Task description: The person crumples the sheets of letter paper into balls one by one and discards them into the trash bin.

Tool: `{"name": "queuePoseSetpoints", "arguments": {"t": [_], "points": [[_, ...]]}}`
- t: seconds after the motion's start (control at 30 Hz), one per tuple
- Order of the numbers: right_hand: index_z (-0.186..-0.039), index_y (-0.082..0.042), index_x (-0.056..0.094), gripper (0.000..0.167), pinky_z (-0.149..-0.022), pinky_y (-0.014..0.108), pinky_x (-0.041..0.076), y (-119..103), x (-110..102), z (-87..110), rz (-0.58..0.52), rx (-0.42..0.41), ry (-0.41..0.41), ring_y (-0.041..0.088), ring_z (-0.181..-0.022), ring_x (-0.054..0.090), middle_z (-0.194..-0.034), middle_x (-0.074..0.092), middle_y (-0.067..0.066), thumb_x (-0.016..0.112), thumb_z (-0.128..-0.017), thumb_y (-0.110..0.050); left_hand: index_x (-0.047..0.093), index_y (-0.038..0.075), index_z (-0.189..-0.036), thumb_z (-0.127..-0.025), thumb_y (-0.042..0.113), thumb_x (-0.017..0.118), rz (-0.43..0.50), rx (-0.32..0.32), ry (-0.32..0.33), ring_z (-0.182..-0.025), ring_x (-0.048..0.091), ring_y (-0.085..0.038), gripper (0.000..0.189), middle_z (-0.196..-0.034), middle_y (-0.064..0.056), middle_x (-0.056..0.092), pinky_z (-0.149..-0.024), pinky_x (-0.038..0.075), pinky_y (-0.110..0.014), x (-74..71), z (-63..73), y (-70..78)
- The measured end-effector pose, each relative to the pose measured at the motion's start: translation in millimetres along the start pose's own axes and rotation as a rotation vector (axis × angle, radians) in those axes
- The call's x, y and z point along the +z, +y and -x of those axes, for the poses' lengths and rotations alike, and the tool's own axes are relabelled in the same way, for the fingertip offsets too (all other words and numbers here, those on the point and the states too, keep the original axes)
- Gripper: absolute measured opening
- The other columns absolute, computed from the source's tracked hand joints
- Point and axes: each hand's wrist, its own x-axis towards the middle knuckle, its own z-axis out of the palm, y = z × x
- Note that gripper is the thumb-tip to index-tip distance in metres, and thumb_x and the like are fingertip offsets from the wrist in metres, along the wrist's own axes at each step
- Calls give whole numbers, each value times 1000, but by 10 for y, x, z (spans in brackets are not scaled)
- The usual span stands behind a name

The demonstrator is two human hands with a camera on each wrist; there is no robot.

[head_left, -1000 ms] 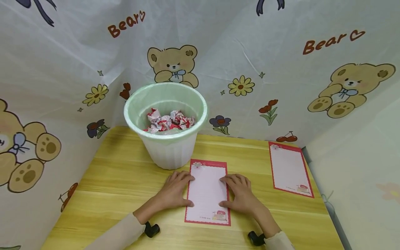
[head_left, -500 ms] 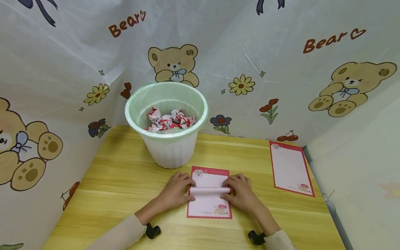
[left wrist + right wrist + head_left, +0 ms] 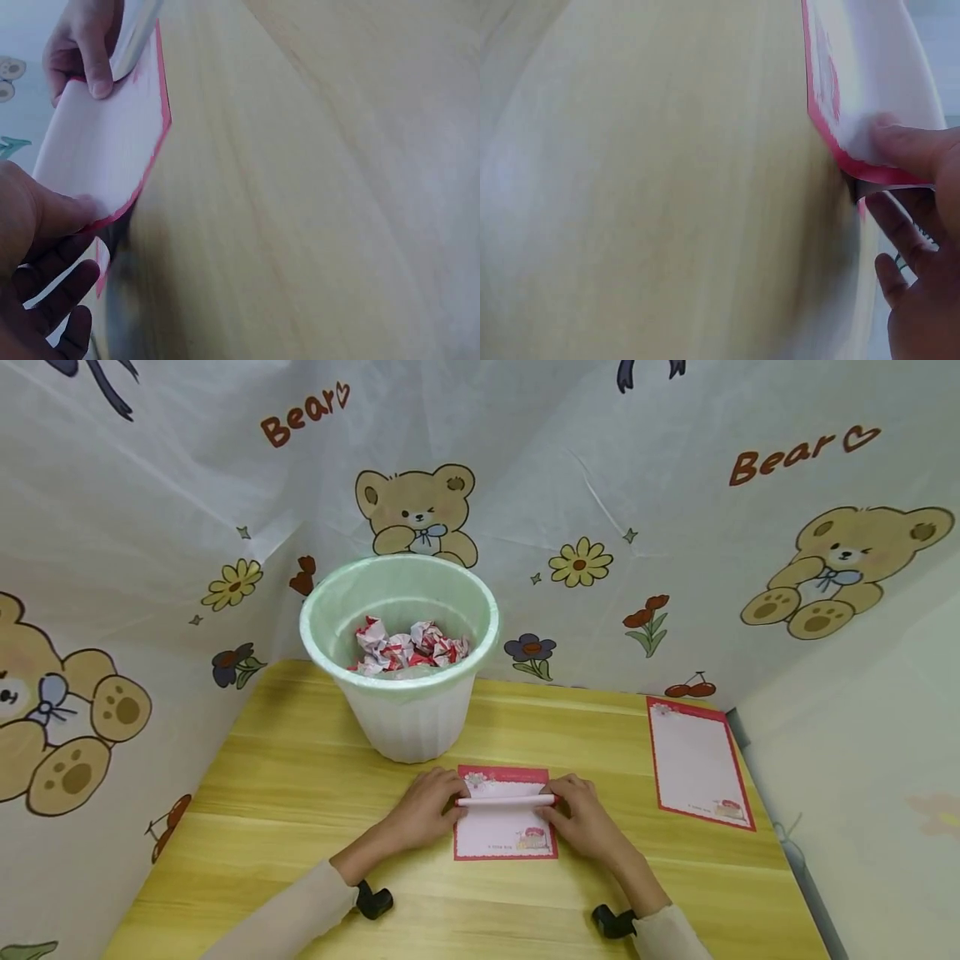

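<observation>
A white stationery sheet (image 3: 495, 839) with a red scalloped border lies on the wooden table in the head view, its middle raised into a narrow ridge. My left hand (image 3: 423, 806) pinches that ridge at its left end, and my right hand (image 3: 581, 814) pinches it at its right end. Seen from the left wrist, the paper (image 3: 105, 150) bends up between thumb and fingers, the thumb on its printed face. The right wrist view has the thumb pressing the curved paper (image 3: 877, 67) close to its red edge, with the other fingers partly spread below.
Behind the sheet stands a pale green and white bin (image 3: 397, 687) holding several crumpled red-and-white paper balls (image 3: 393, 652). A second, flat stationery sheet (image 3: 701, 760) lies at the table's right back corner. A bear-print curtain (image 3: 525, 460) hangs along the back and left.
The sheet was flat with a hand at each side; its middle is now drawn up into a ridge, which has become narrower. The sheet's bottom edge has moved away from the person.
</observation>
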Motion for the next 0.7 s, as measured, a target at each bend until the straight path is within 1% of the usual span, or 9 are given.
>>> {"name": "queuePoseSetpoints", "arguments": {"t": [0.07, 0.17, 0.23, 0.27, 0.33, 0.47, 0.53, 0.6, 0.7], "points": [[-104, -26, 72, 12, -99, 37, 44, -16, -25, 23, -47, 25, 21, 10, -100, 56, -99, 69, -14, 80, -98, -20, 72, 22, -101, -100, 19, 76, 56, -1, 13, -92, 53, -8, 6, -97, 14, 65, -91, 43, -32, -26, 7, 22], [-106, -26, 70, 12, -86, 28, 52, -75, -67, 42, -157, 30, 77, 8, -94, 63, -98, 72, -11, 77, -101, -19, 68, 21, -107, -106, 20, 70, 234, -31, 19, -94, 63, -6, 2, -107, 11, 70, -87, 51, -28, -108, 39, 58], [-107, -23, 69, 10, -83, 26, 57, -123, -78, 29, -244, -3, 114, 8, -92, 68, -99, 75, -6, 75, -103, -16, 66, 20, -110, -108, 22, 67, 349, -63, 34, -94, 68, -7, 2, -111, 7, 72, -81, 55, -25, -179, 68, 82], [-108, -22, 68, 9, -81, 25, 57, -148, -81, 18, -279, -21, 132, 7, -92, 69, -99, 74, -4, 73, -104, -16, 65, 20, -111, -109, 23, 65, 394, -76, 48, -94, 69, -8, 3, -111, 5, 73, -78, 56, -25, -211, 84, 92], [-107, -16, 66, 7, -77, 25, 58, -203, -88, -6, -357, -55, 164, 8, -88, 67, -97, 72, 3, 71, -105, -13, 65, 18, -112, -110, 23, 65, 480, -97, 85, -88, 71, -10, 5, -105, -1, 74, -71, 57, -24, -269, 102, 120], [-106, -5, 62, 6, -65, 24, 54, -290, -104, -17, -512, -81, 213, 11, -77, 59, -90, 63, 13, 68, -104, -3, 66, 14, -112, -107, 23, 70, 624, -118, 176, -77, 67, -10, 11, -100, -8, 71, -66, 55, -22, -339, 107, 194], [-106, -1, 61, 7, -61, 23, 53, -324, -119, -3, -568, -56, 244, 10, -74, 59, -88, 64, 14, 68, -104, 0, 67, 11, -115, -105, 21, 73, 708, -116, 217, -74, 67, -8, 15, -102, -11, 71, -64, 54, -20, -354, 97, 236], [-109, 2, 61, 10, -62, 22, 54, -351, -137, 13, -595, -21, 269, 7, -75, 62, -89, 66, 12, 69, -103, 1, 67, 8, -119, -102, 16, 76, 771, -92, 259, -76, 68, -7, 20, -106, -15, 69, -66, 57, -20, -353, 84, 261], [-119, 2, 61, 20, -63, 21, 57, -380, -157, 29, -634, 37, 307, 5, -77, 66, -93, 71, 8, 71, -102, 0, 64, 5, -130, -99, 7, 77, 815, -36, 311, -78, 70, -7, 33, -108, -20, 67, -70, 60, -20, -347, 74, 287]]}}
